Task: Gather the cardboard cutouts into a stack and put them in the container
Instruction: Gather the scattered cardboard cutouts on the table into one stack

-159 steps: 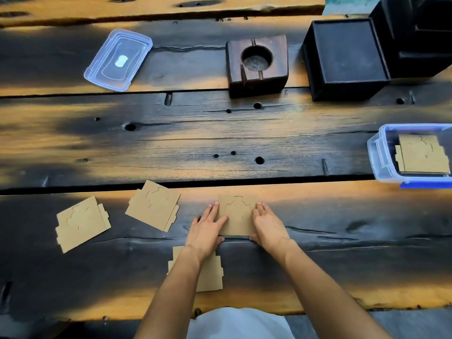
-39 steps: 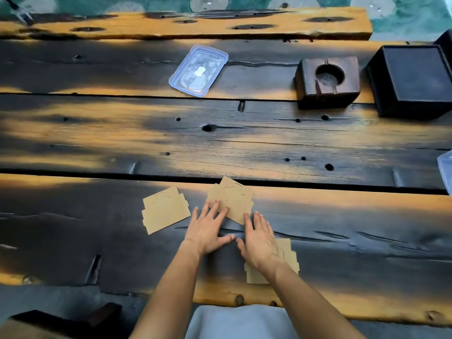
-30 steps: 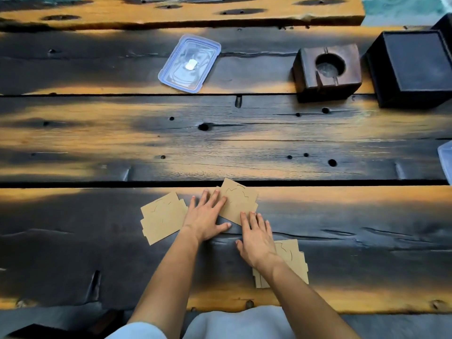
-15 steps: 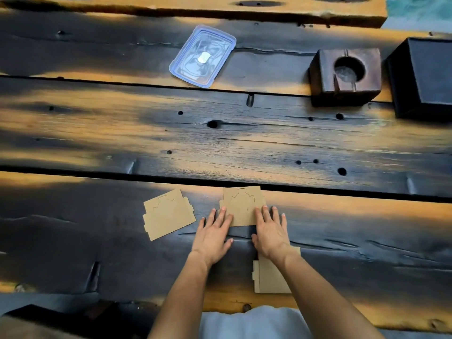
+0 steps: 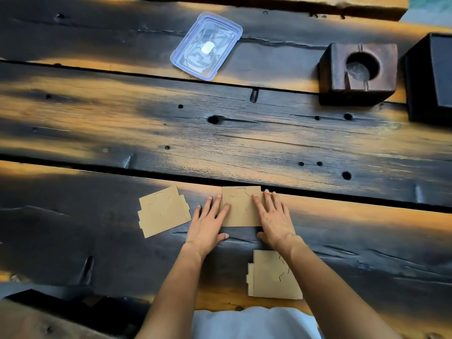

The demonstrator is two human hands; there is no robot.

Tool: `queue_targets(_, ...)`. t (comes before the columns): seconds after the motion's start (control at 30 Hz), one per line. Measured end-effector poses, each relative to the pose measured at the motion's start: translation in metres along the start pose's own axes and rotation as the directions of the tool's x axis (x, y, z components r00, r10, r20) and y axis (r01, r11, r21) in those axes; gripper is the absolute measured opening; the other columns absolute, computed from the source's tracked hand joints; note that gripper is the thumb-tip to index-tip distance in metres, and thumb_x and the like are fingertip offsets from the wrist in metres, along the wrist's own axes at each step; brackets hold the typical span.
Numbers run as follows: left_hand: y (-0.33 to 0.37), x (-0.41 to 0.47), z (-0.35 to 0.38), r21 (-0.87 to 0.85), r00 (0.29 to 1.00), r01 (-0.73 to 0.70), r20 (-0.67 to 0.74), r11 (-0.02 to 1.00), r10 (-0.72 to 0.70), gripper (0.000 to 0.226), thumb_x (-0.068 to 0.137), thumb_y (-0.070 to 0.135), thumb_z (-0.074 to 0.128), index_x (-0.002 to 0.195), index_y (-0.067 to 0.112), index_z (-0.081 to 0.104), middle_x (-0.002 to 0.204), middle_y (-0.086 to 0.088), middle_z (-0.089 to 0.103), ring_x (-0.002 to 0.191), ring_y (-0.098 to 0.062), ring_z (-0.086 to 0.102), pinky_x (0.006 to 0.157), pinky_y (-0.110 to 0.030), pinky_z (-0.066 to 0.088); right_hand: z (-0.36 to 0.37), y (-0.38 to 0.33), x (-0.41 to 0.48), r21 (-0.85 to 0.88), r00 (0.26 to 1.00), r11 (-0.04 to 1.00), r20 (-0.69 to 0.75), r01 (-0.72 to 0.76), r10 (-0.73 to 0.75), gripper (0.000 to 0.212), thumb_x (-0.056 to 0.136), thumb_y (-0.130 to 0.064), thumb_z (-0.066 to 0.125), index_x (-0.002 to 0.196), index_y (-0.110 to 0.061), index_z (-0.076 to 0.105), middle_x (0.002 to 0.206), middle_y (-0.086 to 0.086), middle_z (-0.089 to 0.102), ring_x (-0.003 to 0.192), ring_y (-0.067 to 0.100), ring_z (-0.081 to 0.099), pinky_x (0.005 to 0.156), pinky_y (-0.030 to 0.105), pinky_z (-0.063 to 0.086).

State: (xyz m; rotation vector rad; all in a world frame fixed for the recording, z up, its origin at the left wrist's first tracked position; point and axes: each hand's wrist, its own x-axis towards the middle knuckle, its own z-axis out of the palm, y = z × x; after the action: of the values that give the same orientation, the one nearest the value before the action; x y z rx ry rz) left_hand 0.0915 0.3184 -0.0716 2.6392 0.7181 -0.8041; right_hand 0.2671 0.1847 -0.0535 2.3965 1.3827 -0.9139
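A small stack of brown cardboard cutouts point(image 5: 241, 207) lies squared on the near plank. My left hand point(image 5: 208, 222) rests flat against its left edge, fingers straight. My right hand point(image 5: 275, 216) lies flat along its right edge, fingers straight and overlapping the card. Another cutout point(image 5: 162, 211) lies loose to the left of my left hand. A third cutout point(image 5: 269, 275) sits near the table's front edge, partly under my right forearm. The container is out of view.
A clear plastic lid with a blue rim point(image 5: 206, 46) lies at the back centre. A dark wooden block with a round hole point(image 5: 358, 74) and a black box point(image 5: 433, 77) stand at the back right. The plank table point(image 5: 220, 138) has gaps and knot holes.
The two overlapping, skewed cutouts between my hands have been squared into one aligned stack. Both hands moved to its sides. The view shifted left, so the container left the frame.
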Motion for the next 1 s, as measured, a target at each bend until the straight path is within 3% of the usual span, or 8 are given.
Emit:
queue_targets(0.17,0.0,0.009,-0.002,-0.043,1.0,0.013,-0.003,0.999,-0.013,0.091,0.101,0.054,0.059,0.169,0.027,0.005,0.179,-0.004,-0.001,0.165,-0.026,-0.001,0.131,-0.047,0.012,0.002,0.009,0.007,0.037,1.0,0.999,0.007,0.03,-0.031,0.109,0.091,-0.035,0.074,0.164,-0.02,-0.004,0.173,0.013,-0.007,0.159,0.034,-0.005,0.128,0.046,0.01)
queue_targets(0.33,-0.001,0.015,-0.005,-0.047,0.999,0.002,-0.053,0.999,-0.004,0.083,0.103,0.051,0.058,0.168,0.024,0.013,0.177,-0.004,0.013,0.164,-0.023,0.006,0.13,-0.043,0.013,-0.001,0.014,0.011,0.047,0.996,0.997,-0.061,0.064,-0.062,0.096,0.096,-0.035,0.069,0.164,-0.016,0.005,0.172,0.011,0.01,0.158,0.032,0.009,0.126,0.04,0.015)
queue_targets(0.47,-0.001,0.017,-0.007,-0.04,0.997,-0.007,-0.083,0.999,0.004,0.082,0.102,0.052,0.059,0.167,0.023,0.019,0.176,-0.005,0.021,0.163,-0.024,0.011,0.13,-0.042,0.015,-0.008,0.018,0.014,0.024,0.994,0.996,-0.075,0.082,-0.08,0.097,0.093,-0.04,0.072,0.163,-0.016,0.009,0.17,0.009,0.02,0.157,0.031,0.014,0.125,0.041,0.018)
queue_targets(0.73,0.009,0.005,-0.009,0.027,0.992,-0.05,-0.113,0.998,0.052,0.084,0.1,0.056,0.059,0.166,0.022,0.02,0.174,-0.006,0.025,0.163,-0.024,0.014,0.129,-0.042,0.014,-0.007,0.023,-0.005,-0.008,0.991,0.996,-0.101,0.087,-0.087,0.101,0.088,-0.044,0.074,0.162,-0.016,0.012,0.165,0.007,0.03,0.153,0.032,0.021,0.124,0.042,0.022)
queue_targets(1.0,0.037,-0.022,0.0,0.027,0.988,-0.091,-0.121,0.995,0.094,0.083,0.101,0.054,0.059,0.166,0.021,0.02,0.174,-0.006,0.024,0.163,-0.024,0.013,0.131,-0.043,0.012,0.012,0.036,-0.049,0.022,0.989,0.997,-0.132,0.073,-0.069,0.097,0.093,-0.044,0.07,0.163,-0.017,0.009,0.167,0.008,0.026,0.154,0.031,0.018,0.125,0.041,0.017)
